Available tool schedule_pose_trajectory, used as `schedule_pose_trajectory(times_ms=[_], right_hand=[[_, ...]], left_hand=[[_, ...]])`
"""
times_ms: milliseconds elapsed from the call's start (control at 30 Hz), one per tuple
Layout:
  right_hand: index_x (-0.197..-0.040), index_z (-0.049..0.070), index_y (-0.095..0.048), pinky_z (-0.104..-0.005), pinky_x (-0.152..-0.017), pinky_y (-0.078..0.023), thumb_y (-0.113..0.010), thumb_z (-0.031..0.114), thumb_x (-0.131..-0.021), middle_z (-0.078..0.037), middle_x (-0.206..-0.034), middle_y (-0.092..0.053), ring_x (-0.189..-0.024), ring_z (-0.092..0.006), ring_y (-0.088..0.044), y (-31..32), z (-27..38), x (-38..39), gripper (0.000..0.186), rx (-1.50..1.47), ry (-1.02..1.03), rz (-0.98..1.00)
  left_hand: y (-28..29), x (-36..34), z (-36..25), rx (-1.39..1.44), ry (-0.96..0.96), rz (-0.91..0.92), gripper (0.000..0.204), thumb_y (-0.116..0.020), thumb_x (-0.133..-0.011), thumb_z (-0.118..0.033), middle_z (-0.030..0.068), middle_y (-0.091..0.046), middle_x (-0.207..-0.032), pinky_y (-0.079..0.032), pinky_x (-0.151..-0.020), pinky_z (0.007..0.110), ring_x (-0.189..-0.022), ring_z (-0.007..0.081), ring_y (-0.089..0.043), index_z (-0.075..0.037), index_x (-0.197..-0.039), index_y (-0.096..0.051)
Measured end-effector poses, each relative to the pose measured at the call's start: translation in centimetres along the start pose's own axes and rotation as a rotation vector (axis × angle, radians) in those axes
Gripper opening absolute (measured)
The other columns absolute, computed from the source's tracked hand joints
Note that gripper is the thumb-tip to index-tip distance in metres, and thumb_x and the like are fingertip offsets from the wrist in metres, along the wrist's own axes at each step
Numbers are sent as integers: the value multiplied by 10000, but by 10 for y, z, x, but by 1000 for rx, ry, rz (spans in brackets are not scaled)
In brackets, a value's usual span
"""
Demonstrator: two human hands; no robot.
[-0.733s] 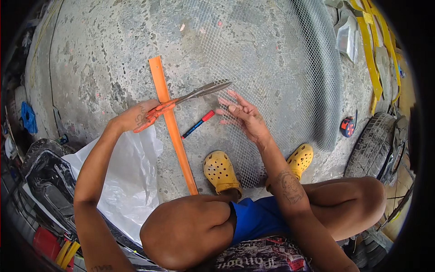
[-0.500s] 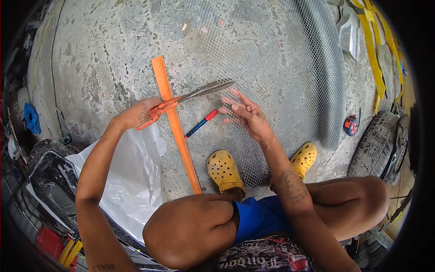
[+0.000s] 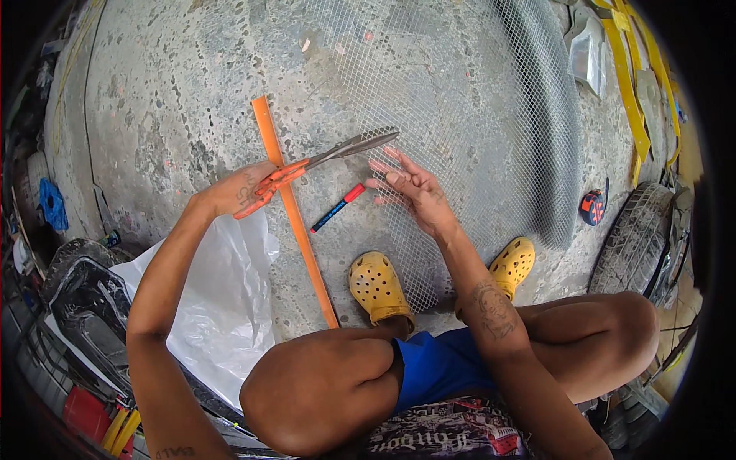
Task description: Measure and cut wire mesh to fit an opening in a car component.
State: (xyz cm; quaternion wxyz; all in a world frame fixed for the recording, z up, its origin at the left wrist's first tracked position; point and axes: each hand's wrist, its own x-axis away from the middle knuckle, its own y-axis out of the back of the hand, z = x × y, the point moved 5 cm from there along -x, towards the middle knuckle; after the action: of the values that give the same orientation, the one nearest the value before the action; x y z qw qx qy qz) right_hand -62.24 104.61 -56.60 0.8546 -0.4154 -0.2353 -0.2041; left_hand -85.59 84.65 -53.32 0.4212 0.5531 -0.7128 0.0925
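My left hand (image 3: 244, 193) is wrapped round the orange handles of metal shears (image 3: 337, 153). Their long grey blades point right, across the edge of a wire mesh (image 3: 452, 192) with diamond openings. My right hand (image 3: 415, 192) is at that edge, just below the blade tips. Its fingers are spread and seem to lie under the mesh, with the thumb on top. Beneath the shears, a long orange strip (image 3: 295, 230) lies on the floor. A dark marker with a red cap (image 3: 339, 207) lies between the strip and my right hand.
The mesh's rolled part (image 3: 548, 153) rises on the right. Beyond it are a tape measure (image 3: 593, 207), a tyre (image 3: 630, 241) and yellow strips (image 3: 625, 92). White plastic sheeting (image 3: 222, 307) and a black panel (image 3: 96, 307) lie at left. My feet wear yellow clogs (image 3: 376, 285).
The shears have tilted slightly, their blade tips shifting a little away from me. My right hand has moved slightly left and away from me, and the whole view has shifted a little.
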Motion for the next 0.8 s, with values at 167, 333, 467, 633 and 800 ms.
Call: schedule_pose_trajectory(times_ms=[167, 333, 467, 633, 800], right_hand=[[-1466, 19, -342, -324, -811, -593, -545, 94, -969, -171, -1336, -566, -1099, -251, -648, 1, 0, 0, 542, 12, -2, -5], [-1464, 20, -347, -320, -805, -590, -547, 96, -967, -168, -1340, -565, -1098, -248, -649, 3, 0, -1, 541, -1, -7, -7], [-1461, 19, -352, -318, -808, -588, -543, 96, -969, -168, -1342, -563, -1095, -250, -650, 3, -1, -3, 534, 11, -9, -17], [-1481, 16, -298, -320, -808, -594, -526, 94, -976, -184, -1374, -525, -1111, -246, -636, 5, -5, -7, 560, 47, -3, -9], [-1480, 11, -298, -317, -809, -589, -530, 103, -979, -184, -1370, -529, -1109, -244, -636, 5, -4, -6, 561, 45, 13, -2]], left_hand=[[4, -1, 2, 38, 30, -31, 170, -496, -916, -102, 40, -523, -833, -458, -665, 295, -714, 139, -524, -23, -1048, -567], [12, -5, -1, -112, 10, -16, 161, -556, -864, -87, 82, -567, -859, -463, -701, 334, -776, 213, -549, -22, -1009, -583], [9, -4, -1, -17, 89, 19, 173, -602, -835, -89, 136, -585, -893, -464, -762, 378, -855, 299, -565, -22, -987, -558], [3, -10, -5, -59, -12, -53, 142, -588, -850, -91, 148, -548, -866, -453, -760, 386, -853, 306, -552, -12, -938, -509], [5, -11, -11, -100, -35, -99, 122, -575, -865, -98, 154, -530, -850, -442, -742, 396, -832, 315, -537, -17, -900, -491]])
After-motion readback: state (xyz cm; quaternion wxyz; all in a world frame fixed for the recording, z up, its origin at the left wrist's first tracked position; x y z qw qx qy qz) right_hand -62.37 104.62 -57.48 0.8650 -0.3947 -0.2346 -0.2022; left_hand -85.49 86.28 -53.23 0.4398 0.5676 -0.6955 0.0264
